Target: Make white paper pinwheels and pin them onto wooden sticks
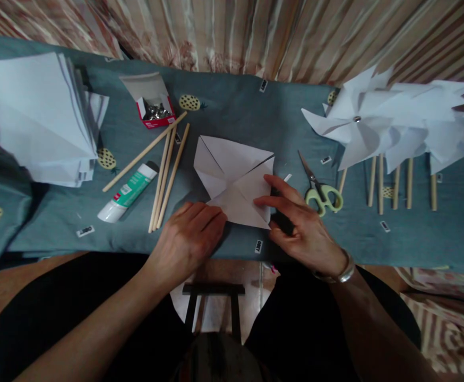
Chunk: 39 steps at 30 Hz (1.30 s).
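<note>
A square of white paper [242, 183] lies on the blue-green cloth [232, 106], directly in front of the person, with cuts running in from its corners. The left hand [192, 228] has its fingers drawn together on the lower left corner, holding the paper there. The right hand [306, 223] is spread fairly wide at the right side: two fingertips touch the top of the sheet, while the thumb is at the lower right corner; whether it pinches that corner, I cannot tell. Just beside the right hand lie scissors [315, 188] with pale green handles, and farther right several paper pinwheels [357, 119] on wooden sticks overlap. On the left are four loose sticks [173, 176], a glue stick [128, 191], an open red-and-white box [158, 124] of small shiny metal pieces [157, 111], and a stack of white sheets [28, 116].
</note>
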{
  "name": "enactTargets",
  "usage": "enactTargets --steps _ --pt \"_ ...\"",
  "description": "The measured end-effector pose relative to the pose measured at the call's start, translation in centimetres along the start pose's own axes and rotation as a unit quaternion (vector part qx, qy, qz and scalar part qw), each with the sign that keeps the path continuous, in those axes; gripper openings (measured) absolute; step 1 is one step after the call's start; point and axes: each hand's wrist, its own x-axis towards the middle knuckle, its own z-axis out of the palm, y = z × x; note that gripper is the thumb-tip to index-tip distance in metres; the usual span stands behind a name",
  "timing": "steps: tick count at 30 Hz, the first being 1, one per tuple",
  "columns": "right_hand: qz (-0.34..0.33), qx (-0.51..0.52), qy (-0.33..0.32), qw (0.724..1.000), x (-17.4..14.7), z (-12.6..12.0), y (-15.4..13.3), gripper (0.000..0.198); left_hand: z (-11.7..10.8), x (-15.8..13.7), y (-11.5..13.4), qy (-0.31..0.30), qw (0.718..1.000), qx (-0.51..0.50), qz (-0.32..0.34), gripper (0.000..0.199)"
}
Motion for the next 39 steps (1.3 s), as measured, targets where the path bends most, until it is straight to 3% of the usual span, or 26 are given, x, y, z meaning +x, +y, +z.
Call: enactTargets --steps 6,10,14,22,30,39 --pt "0.006 -0.02 -0.023 1.0 0.1 0.1 -0.4 0.038 0.2 0.0 -0.3 0.023 0.998 -0.034 -0.04 0.01" --pt "0.036 0.05 -0.026 0.998 0.3 -0.4 -0.8 0.037 0.2 0.0 -0.4 0.022 0.998 -0.047 -0.048 0.009" --pt "0.055 0.114 0.003 0.992 0.6 -0.5 -0.9 0.036 0.1 0.0 -0.3 0.018 0.998 -0.047 -0.047 0.01" --pt "0.065 0.156 0.06 0.984 1.7 1.2 -0.9 0.006 0.1 0.0 -0.2 0.007 0.997 -0.059 -0.045 0.009" --pt "0.076 0.063 0.108 0.989 3.0 2.4 -1.5 0.005 0.6 0.0 0.4 0.005 0.995 -0.096 -0.036 0.038" --pt "0.076 -0.018 0.144 0.986 3.3 3.5 -2.2 0.008 0.8 -0.1 0.1 0.005 0.995 -0.096 -0.03 0.028"
